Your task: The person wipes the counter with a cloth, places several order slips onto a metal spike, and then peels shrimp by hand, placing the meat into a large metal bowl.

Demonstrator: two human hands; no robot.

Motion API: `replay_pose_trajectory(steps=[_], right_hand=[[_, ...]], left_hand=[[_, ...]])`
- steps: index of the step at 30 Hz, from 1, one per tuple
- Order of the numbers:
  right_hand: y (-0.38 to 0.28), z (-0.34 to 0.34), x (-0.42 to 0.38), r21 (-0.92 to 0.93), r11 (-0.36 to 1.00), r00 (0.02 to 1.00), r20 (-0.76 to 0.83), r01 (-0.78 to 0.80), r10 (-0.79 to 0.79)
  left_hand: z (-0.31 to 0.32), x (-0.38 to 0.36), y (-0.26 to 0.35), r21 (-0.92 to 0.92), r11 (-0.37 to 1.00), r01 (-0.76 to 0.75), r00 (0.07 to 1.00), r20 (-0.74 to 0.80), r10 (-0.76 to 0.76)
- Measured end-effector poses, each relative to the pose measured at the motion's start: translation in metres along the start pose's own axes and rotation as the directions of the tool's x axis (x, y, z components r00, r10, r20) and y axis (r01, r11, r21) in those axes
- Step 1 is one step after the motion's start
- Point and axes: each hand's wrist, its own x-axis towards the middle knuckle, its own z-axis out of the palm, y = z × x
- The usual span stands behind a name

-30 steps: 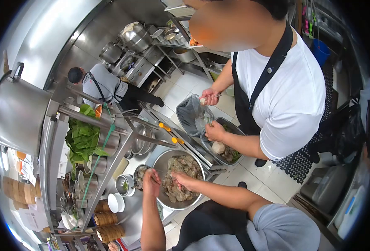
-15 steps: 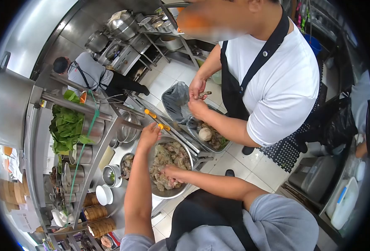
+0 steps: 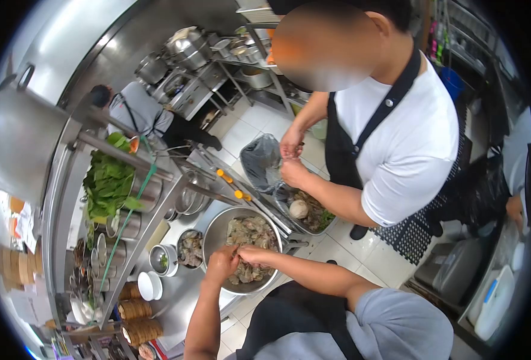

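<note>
A large steel bowl [image 3: 210, 225] full of raw shrimp [image 3: 250, 231] sits on the steel counter in front of me. My left hand [image 3: 222, 264] and my right hand [image 3: 252, 256] meet over the near side of the bowl, both pinching one shrimp between their fingers. A small bowl of shrimp pieces [image 3: 190, 247] stands just left of the big bowl. Across the counter a person in a white shirt and black apron [image 3: 391, 132] works a shrimp in both hands above a bin lined with a grey bag [image 3: 259, 161].
A steel tray [image 3: 316, 210] with shrimp and a pale round lump lies beside the co-worker. Leafy greens [image 3: 106, 183], steel canisters and bamboo steamers [image 3: 136, 312] line the shelf at left. Another person [image 3: 136, 111] crouches at the far stove.
My left hand came back from the far rim of the bowl to the near side and joined my right hand on a shrimp. The view shifted slightly.
</note>
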Motion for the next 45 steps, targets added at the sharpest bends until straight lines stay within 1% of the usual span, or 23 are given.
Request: replay_pose_trajectory(steps=[5, 8, 10, 13, 17, 18, 19, 23, 25, 26, 28, 29, 31, 32, 34, 35, 37, 38, 40, 41, 43, 44, 45], right_hand=[[-0.01, 0.011, -0.004, -0.11, 0.994, 0.999, 0.046, 0.0, 0.005], [-0.016, 0.015, -0.009, -0.262, 0.965, 1.0, -0.002, 0.019, -0.021], [-0.018, 0.017, -0.014, -0.317, 0.935, 0.987, 0.037, 0.161, -0.157], [-0.011, 0.017, -0.009, -0.321, 0.932, 0.981, -0.035, 0.168, -0.188], [0.005, 0.014, 0.001, -0.246, 0.938, 0.967, -0.019, 0.243, -0.255], [0.004, 0.011, -0.003, -0.282, 0.924, 0.958, -0.05, 0.259, -0.283], [0.004, 0.009, -0.006, -0.319, 0.908, 0.948, -0.075, 0.271, -0.309], [0.004, 0.009, -0.005, -0.287, 0.935, 0.951, -0.168, 0.206, -0.261], [0.01, 0.014, -0.003, -0.092, 0.949, 0.889, -0.332, 0.303, -0.316], [0.014, 0.012, 0.004, -0.093, 0.948, 0.887, -0.335, 0.305, -0.318], [0.022, 0.008, 0.02, -0.106, 0.963, 0.883, -0.385, 0.248, -0.27], [0.019, 0.009, 0.016, -0.107, 0.963, 0.882, -0.386, 0.249, -0.271], [0.005, 0.015, -0.002, -0.084, 0.968, 0.902, -0.349, 0.238, -0.253], [0.001, 0.016, -0.005, -0.087, 0.967, 0.902, -0.35, 0.238, -0.254], [-0.003, 0.018, -0.006, -0.364, 0.926, 0.951, -0.243, 0.095, -0.193], [0.004, 0.021, 0.001, -0.366, 0.926, 0.95, -0.246, 0.094, -0.193], [0.028, 0.028, 0.025, -0.543, 0.82, 0.904, -0.238, 0.18, -0.356], [0.028, 0.034, 0.017, -0.458, 0.855, 0.877, -0.271, 0.245, -0.397], [0.026, 0.039, 0.018, -0.463, 0.859, 0.884, -0.281, 0.217, -0.375], [0.025, 0.04, 0.019, -0.465, 0.865, 0.888, -0.294, 0.189, -0.353], [0.011, 0.046, 0.01, -0.479, 0.859, 0.884, -0.305, 0.179, -0.354], [0.004, 0.046, 0.01, -0.487, 0.857, 0.882, -0.315, 0.168, -0.352], [0.001, 0.044, 0.012, -0.497, 0.851, 0.872, -0.327, 0.169, -0.364]], left_hand=[[0.004, -0.018, -0.002, -0.011, 0.999, 0.031, 0.997, -0.075, -0.032], [0.007, -0.023, -0.005, -0.051, 0.997, 0.064, 0.986, -0.15, -0.071], [0.007, -0.024, -0.006, -0.064, 0.994, 0.085, 0.979, -0.179, -0.095], [0.009, -0.025, -0.002, -0.139, 0.977, 0.16, 0.972, -0.151, -0.18], [0.024, -0.033, -0.032, -0.169, 0.968, 0.186, 0.975, -0.089, -0.203], [0.023, -0.032, -0.034, -0.397, 0.842, 0.364, 0.925, 0.052, -0.376], [0.022, -0.033, -0.036, -0.567, 0.629, 0.531, 0.836, 0.229, -0.499], [0.034, -0.037, -0.052, -0.609, 0.6, 0.519, 0.852, 0.316, -0.417], [0.039, -0.035, -0.044, -0.749, 0.39, 0.536, 0.826, 0.37, -0.424], [0.034, -0.032, -0.027, -0.749, 0.393, 0.534, 0.828, 0.37, -0.421], [0.017, -0.023, 0.018, -0.9, 0.111, 0.421, 0.801, 0.312, -0.511], [0.022, -0.023, 0.016, -0.9, 0.111, 0.421, 0.802, 0.312, -0.509], [0.038, -0.025, 0.003, -0.822, 0.391, 0.415, 0.834, 0.17, -0.525], [0.043, -0.028, -0.007, -0.823, 0.391, 0.412, 0.835, 0.169, -0.524], [0.046, -0.032, -0.025, -0.819, 0.39, 0.421, 0.823, 0.164, -0.544], [0.044, -0.033, -0.028, -0.82, 0.39, 0.419, 0.824, 0.164, -0.542], [0.041, -0.036, -0.033, -0.748, 0.476, 0.462, 0.827, 0.169, -0.536], [0.038, -0.035, -0.032, -0.75, 0.475, 0.46, 0.828, 0.169, -0.535], [0.03, -0.032, -0.032, -0.457, 0.713, 0.532, 0.832, 0.125, -0.54], [0.035, -0.033, -0.038, -0.46, 0.715, 0.526, 0.835, 0.121, -0.536], [0.049, -0.035, -0.056, -0.027, 0.959, 0.282, 0.94, -0.193, -0.282], [0.044, -0.035, -0.057, -0.029, 0.964, 0.265, 0.943, -0.201, -0.266], [0.038, -0.036, -0.058, -0.051, 0.947, 0.319, 0.943, -0.085, -0.322]])
